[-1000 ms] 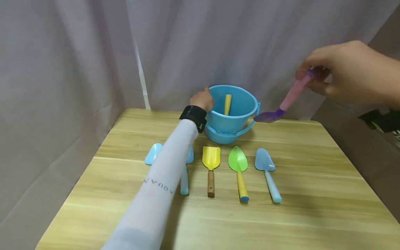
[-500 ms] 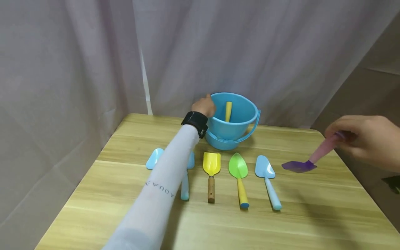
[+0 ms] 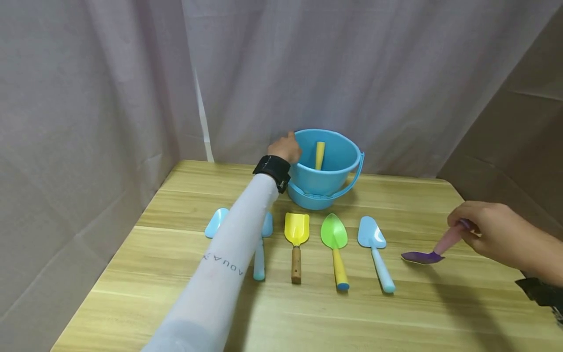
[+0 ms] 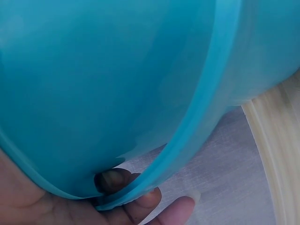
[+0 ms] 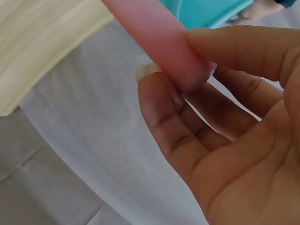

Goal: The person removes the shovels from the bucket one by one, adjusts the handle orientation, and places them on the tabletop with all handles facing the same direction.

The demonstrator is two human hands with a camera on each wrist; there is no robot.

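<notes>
Here my right hand (image 3: 492, 232) pinched the purple trowel (image 3: 428, 250) by its handle end; left hand (image 3: 286, 146) fingers curled round the bucket (image 3: 327, 171) rim.

- Blue bucket (image 3: 327, 164): stands at the table's (image 3: 308, 318) far edge, against the curtain (image 3: 352, 73); no passage behind it.
- Left of bucket: left hand (image 3: 286, 146) on the rim, forearm slanting down across two pale blue shovels (image 3: 259, 254).
- Before bucket: row of yellow shovel (image 3: 297, 239), green shovel (image 3: 335, 244), blue shovel (image 3: 374, 249), narrow gaps between.
- Right of bucket: bare tabletop, open as far as the purple shovel (image 3: 422, 255) in the right hand (image 3: 492, 234).
- Nearer than the row: broad bare wood.
</notes>
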